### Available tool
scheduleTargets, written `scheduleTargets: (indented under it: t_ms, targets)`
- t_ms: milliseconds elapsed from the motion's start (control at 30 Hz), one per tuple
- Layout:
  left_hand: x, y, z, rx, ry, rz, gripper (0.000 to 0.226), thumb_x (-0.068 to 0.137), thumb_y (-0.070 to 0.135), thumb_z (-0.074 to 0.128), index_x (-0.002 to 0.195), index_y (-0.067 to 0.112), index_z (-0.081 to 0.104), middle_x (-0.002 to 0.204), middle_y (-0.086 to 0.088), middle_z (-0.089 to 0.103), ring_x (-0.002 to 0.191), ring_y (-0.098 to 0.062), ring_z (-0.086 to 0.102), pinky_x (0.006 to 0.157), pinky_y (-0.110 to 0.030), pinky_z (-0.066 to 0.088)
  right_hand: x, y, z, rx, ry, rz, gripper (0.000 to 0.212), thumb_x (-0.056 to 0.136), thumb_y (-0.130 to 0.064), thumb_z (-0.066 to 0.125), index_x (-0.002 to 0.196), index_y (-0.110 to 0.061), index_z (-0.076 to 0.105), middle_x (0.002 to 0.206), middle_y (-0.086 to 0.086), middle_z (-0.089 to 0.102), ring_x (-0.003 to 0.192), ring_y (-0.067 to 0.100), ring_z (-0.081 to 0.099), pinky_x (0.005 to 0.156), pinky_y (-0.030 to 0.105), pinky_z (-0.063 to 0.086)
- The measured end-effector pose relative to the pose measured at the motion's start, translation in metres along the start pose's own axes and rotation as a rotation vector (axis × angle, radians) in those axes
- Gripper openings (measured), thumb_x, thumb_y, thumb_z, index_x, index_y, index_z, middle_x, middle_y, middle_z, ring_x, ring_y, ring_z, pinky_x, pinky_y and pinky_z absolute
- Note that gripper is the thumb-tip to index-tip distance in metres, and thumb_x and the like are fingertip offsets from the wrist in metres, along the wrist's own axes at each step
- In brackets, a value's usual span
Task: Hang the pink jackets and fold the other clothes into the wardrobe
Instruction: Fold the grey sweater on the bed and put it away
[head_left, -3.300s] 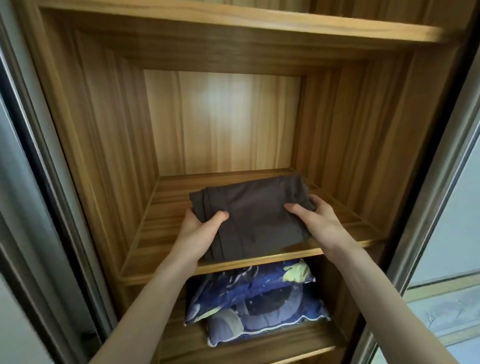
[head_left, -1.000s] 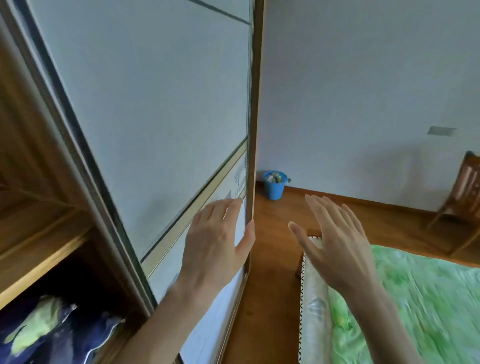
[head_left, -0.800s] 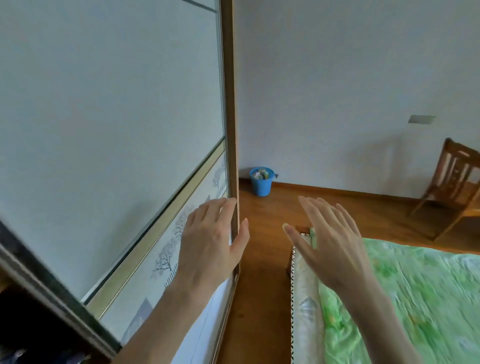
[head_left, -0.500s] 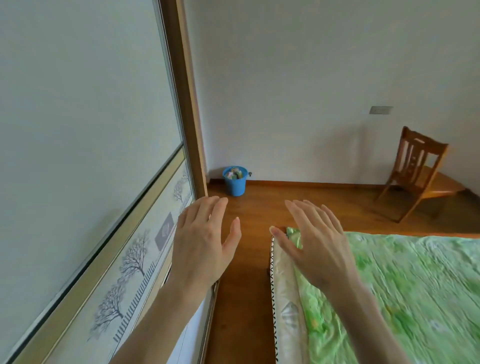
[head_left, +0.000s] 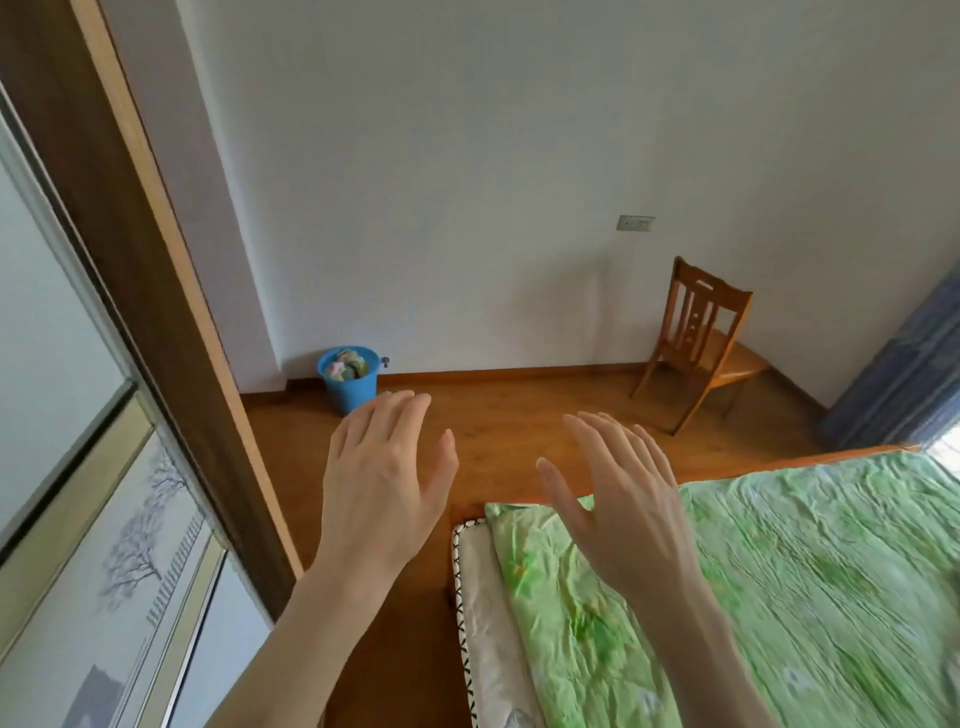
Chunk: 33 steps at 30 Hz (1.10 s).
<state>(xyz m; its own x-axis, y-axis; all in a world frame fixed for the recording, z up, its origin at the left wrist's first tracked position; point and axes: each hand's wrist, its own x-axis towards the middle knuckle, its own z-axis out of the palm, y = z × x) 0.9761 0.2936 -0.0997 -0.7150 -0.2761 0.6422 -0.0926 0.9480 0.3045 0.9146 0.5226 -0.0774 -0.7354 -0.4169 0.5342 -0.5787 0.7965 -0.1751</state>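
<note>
Both hands empty, fingers straight and spread: left hand (head_left: 384, 483) over floor, right hand (head_left: 618, 499) above the bed (head_left: 810, 571) corner. Wardrobe (head_left: 93, 364) sliding door left of bed. Chair (head_left: 701, 338) beyond bed by wall; blue bucket (head_left: 349, 382) beyond bed, nearer the wardrobe. Clothes not visible.

We see a white wall (head_left: 519, 156), a wooden floor (head_left: 519, 405), a wooden chair (head_left: 701, 338), a blue bucket (head_left: 350, 389) and a green-covered bed (head_left: 805, 571).
</note>
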Motion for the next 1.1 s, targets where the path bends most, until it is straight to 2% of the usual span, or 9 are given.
scheduleTargets:
  t_ms: [233, 567, 700, 933, 1100]
  targets:
    - [0.091, -0.025, 0.064, -0.081, -0.037, 0.013, 0.051, 0.106, 0.051, 0.043, 0.140, 0.017, 0.060, 0.140, -0.002, 0.064, 0.135, -0.019, 0.055, 0.113, -0.041, 0.046, 0.086, 0.018, 0.038, -0.025, 0.043, 0.065, 0.052, 0.103, -0.047, 0.058, 0.142, -0.013, 0.060, 0.145, 0.001, 0.062, 0.140, 0.019, 0.053, 0.122, 0.046, 0.036]
    - [0.210, -0.068, 0.159, -0.072, -0.110, 0.129, 0.049, 0.107, 0.047, 0.044, 0.140, 0.014, 0.060, 0.139, -0.003, 0.063, 0.132, -0.019, 0.056, 0.113, -0.037, 0.044, 0.210, 0.053, 0.128, -0.029, 0.060, 0.160, 0.063, 0.102, -0.058, 0.047, 0.149, -0.017, 0.055, 0.152, 0.001, 0.057, 0.145, 0.019, 0.048, 0.125, 0.044, 0.030]
    - [0.268, -0.086, 0.195, -0.054, -0.104, 0.137, 0.048, 0.106, 0.042, 0.048, 0.136, 0.008, 0.063, 0.136, -0.008, 0.066, 0.129, -0.023, 0.060, 0.111, -0.041, 0.048, 0.270, 0.074, 0.171, -0.023, 0.064, 0.155, 0.061, 0.104, -0.057, 0.049, 0.148, -0.016, 0.055, 0.151, 0.002, 0.058, 0.145, 0.019, 0.048, 0.125, 0.043, 0.031]
    - [0.363, -0.118, 0.253, -0.022, -0.058, 0.175, 0.049, 0.106, 0.043, 0.048, 0.135, 0.008, 0.063, 0.135, -0.009, 0.066, 0.128, -0.025, 0.060, 0.109, -0.044, 0.051, 0.387, 0.098, 0.238, 0.017, 0.074, 0.124, 0.063, 0.102, -0.060, 0.050, 0.148, -0.017, 0.057, 0.149, 0.003, 0.059, 0.141, 0.023, 0.053, 0.121, 0.040, 0.029]
    - [0.416, -0.141, 0.291, -0.013, -0.057, 0.141, 0.053, 0.106, 0.047, 0.044, 0.137, 0.010, 0.062, 0.139, -0.009, 0.064, 0.131, -0.024, 0.058, 0.111, -0.040, 0.049, 0.449, 0.115, 0.270, -0.007, 0.065, 0.114, 0.064, 0.102, -0.061, 0.049, 0.147, -0.016, 0.058, 0.148, 0.004, 0.060, 0.140, 0.024, 0.055, 0.121, 0.041, 0.032]
